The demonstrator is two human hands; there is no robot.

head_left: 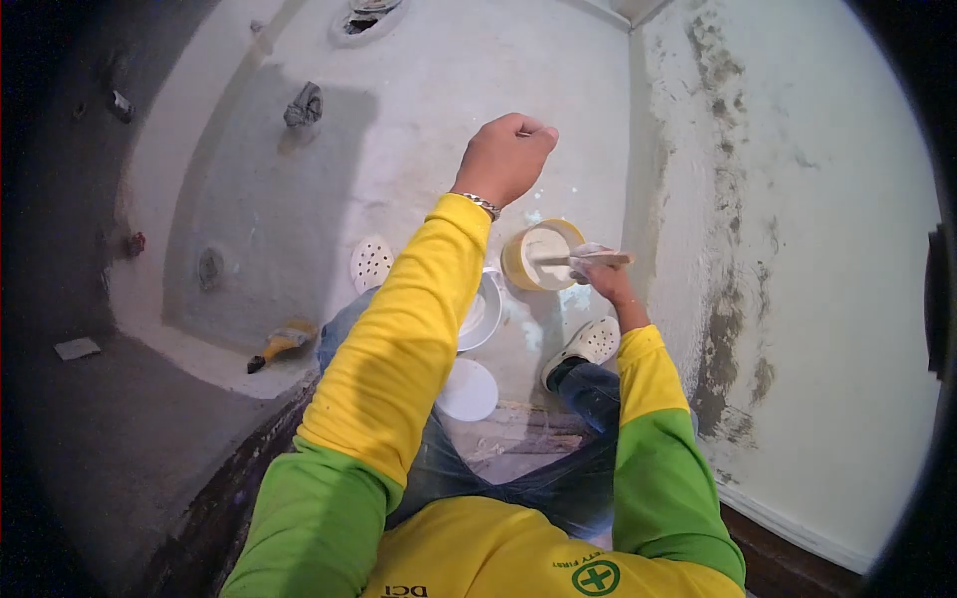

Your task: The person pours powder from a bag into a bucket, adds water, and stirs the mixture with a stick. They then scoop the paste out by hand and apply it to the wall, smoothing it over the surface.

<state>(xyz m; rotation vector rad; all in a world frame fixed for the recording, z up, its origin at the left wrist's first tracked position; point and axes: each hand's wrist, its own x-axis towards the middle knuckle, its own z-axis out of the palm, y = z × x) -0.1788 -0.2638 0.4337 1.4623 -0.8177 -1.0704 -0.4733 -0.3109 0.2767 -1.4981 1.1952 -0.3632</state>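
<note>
My left hand is raised over the pale floor with its fingers curled closed. Whatever may be inside the fist is hidden. At the right, my right hand grips a flat wooden stick, its fingers smeared white. The stick's far end dips into a yellow bucket holding thick white paint-like material. Below my left forearm, partly covered by it, stands a white bucket. A round white lid lies near it, between my legs.
White perforated clogs flank the buckets. At left lies a brush-like tool with a yellow part. A grey lump and a round drain-like opening lie farther off. A stained wall rises at right.
</note>
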